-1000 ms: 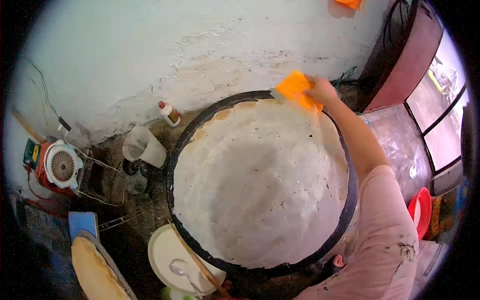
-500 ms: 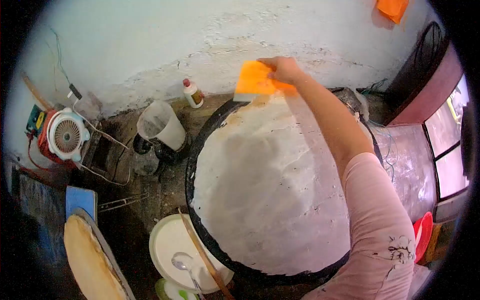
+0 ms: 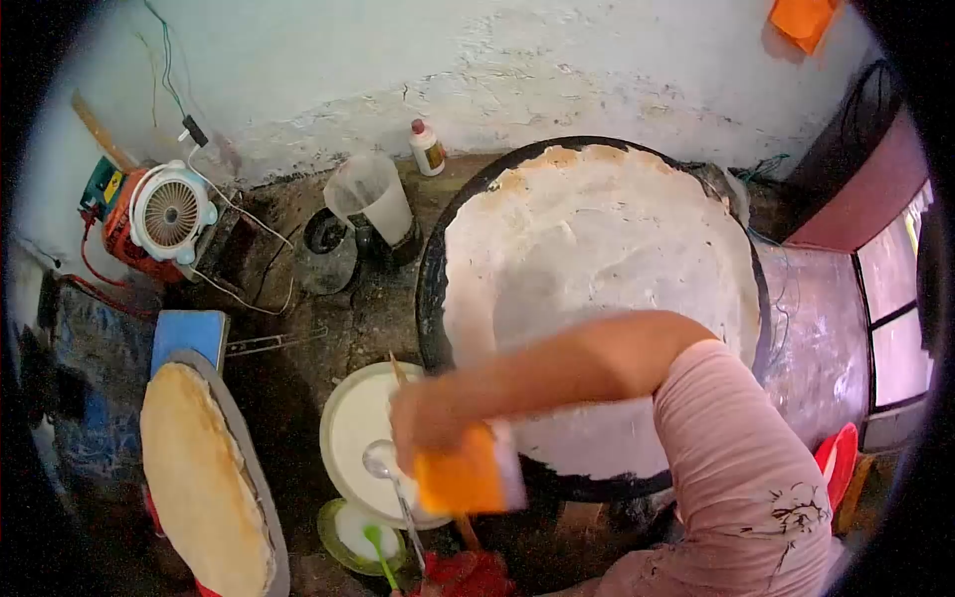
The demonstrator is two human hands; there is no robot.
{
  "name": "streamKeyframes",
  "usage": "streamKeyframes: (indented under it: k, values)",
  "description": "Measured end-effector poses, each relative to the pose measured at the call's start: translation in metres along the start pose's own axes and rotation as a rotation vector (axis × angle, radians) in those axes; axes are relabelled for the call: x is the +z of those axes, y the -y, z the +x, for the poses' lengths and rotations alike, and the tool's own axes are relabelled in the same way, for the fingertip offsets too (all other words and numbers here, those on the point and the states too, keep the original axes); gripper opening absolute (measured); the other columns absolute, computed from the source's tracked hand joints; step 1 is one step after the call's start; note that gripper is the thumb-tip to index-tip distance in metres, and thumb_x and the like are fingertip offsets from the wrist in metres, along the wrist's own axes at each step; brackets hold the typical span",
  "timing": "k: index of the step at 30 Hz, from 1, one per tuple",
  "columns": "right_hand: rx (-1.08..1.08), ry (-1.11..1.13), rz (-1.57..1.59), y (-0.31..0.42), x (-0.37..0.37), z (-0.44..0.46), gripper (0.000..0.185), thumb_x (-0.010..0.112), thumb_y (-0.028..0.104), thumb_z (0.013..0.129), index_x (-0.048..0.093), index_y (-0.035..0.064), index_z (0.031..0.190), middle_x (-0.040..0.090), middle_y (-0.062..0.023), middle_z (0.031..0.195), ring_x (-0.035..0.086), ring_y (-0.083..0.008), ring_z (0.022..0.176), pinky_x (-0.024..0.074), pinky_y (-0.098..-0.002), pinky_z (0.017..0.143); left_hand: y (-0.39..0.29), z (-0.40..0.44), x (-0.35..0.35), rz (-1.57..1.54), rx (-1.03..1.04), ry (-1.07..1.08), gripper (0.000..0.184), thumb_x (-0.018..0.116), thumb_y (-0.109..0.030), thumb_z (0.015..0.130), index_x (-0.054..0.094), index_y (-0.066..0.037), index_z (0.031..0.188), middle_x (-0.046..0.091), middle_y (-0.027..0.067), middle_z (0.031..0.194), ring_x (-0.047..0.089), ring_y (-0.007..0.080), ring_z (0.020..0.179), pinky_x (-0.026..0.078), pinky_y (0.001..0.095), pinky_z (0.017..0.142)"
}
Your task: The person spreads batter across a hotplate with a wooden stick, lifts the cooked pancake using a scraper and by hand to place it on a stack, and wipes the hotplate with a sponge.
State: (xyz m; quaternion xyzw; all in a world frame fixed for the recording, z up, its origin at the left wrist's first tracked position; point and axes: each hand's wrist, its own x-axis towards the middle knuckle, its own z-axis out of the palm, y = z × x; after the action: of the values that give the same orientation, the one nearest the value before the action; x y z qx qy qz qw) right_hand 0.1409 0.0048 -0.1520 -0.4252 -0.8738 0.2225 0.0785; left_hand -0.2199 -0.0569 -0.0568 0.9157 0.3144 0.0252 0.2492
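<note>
My right hand (image 3: 426,416), blurred by motion, grips an orange scraper (image 3: 463,476) with a pale edge. It hovers over the right side of a round tub of white batter (image 3: 343,423). A metal ladle (image 3: 378,460) and a wooden stick (image 3: 398,370), partly hidden by my hand, lie across the tub. Behind my forearm is a large round black-rimmed griddle (image 3: 430,289), covered by a thin pale layer of batter (image 3: 617,249) with browned, ragged edges at the back. My left hand is out of view.
At left, a stack of thin flatbreads (image 3: 204,478) rests on a grey board beside a blue box (image 3: 189,338). A green bowl (image 3: 348,537) holds a green spoon. Further back are a fan (image 3: 172,214), a plastic jug (image 3: 370,199) and a bottle (image 3: 428,149).
My right hand has swung from the griddle's back edge toward me and left, over the batter tub, still gripping the scraper. The camera view has shifted.
</note>
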Motion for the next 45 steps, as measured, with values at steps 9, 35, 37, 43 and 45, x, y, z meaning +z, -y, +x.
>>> streamKeyframes:
  k: [9,35,37,43,45]
  values:
    - [0.341,-0.271,0.171,0.244,0.045,-0.103,0.022,0.056,0.020,0.079,0.058,0.0099,0.098,0.059,-0.0081,0.072,0.057,-0.0247,0.059,0.0459,-0.0351,0.053,0.003,-0.045,-0.015,-0.089,0.195,-0.236,0.036,0.043,-0.024,0.091,0.052,0.001,0.114,0.042,0.0234,0.124,0.047,0.0393,0.107,0.039,0.0432,0.089]
    - [2.020,-1.681,0.112,0.342,0.159,-0.217,0.048,0.071,0.021,0.064,0.052,0.0022,0.104,0.061,-0.0194,0.092,0.060,-0.0333,0.088,0.0478,-0.0408,0.074,0.006,-0.096,-0.014,-0.205,0.316,-0.259,0.039,0.038,-0.024,0.093,0.052,0.009,0.108,0.039,0.0216,0.125,0.037,0.0379,0.116,0.030,0.0462,0.095]
    - [1.738,-1.848,0.342,0.328,0.216,-0.181,0.049,0.072,0.021,0.064,0.052,0.0016,0.105,0.062,-0.0185,0.092,0.060,-0.0321,0.087,0.0481,-0.0382,0.075,0.014,-0.097,-0.007,-0.247,0.347,-0.280,0.039,0.037,-0.026,0.094,0.052,0.008,0.108,0.039,0.0212,0.125,0.037,0.0381,0.115,0.029,0.0471,0.095]
    - [1.553,-1.237,0.372,0.384,0.152,-0.075,0.037,0.069,0.022,0.067,0.058,0.0094,0.100,0.061,-0.0112,0.092,0.058,-0.0325,0.087,0.0472,-0.0401,0.071,0.032,-0.094,0.006,-0.329,0.433,-0.279,0.038,0.036,-0.027,0.095,0.049,0.005,0.112,0.036,0.0204,0.127,0.050,0.0299,0.102,0.042,0.0397,0.085]
    - [1.461,-1.129,0.058,0.385,0.135,-0.086,0.034,0.067,0.019,0.066,0.059,0.0109,0.098,0.059,-0.0091,0.086,0.057,-0.0305,0.082,0.0470,-0.0395,0.067,0.029,-0.096,0.002,-0.311,0.438,-0.315,0.037,0.038,-0.026,0.094,0.050,0.004,0.113,0.037,0.0208,0.127,0.047,0.0315,0.106,0.038,0.0401,0.090]
